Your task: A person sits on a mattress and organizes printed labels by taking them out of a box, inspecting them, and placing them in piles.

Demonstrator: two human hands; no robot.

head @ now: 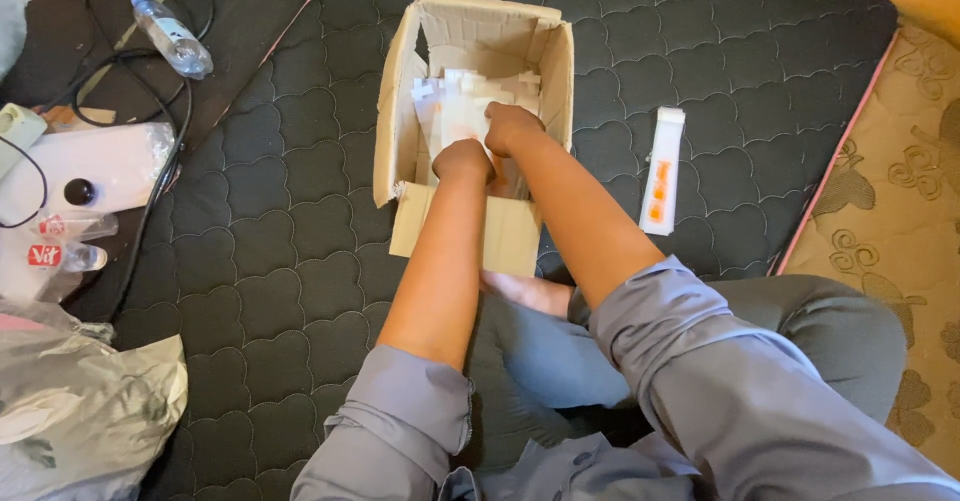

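An open cardboard box [398,111] stands on a dark quilted mat in front of me. It holds several slim white packets [450,106] with orange print, standing on end. Both my hands reach into the box. My left hand [462,159] is curled low at the near side, its fingers hidden among the packets. My right hand [510,126] is closed on the top of the white packets near the middle. One more long white packet [662,171] with orange marks lies flat on the mat to the right of the box.
The dark quilted mat [280,251] fills the middle. At left lie a plastic water bottle [172,36], black cables [150,161], white wrapped packages [90,166] and a crumpled grey plastic bag [80,401]. A patterned beige mattress [890,231] borders the right.
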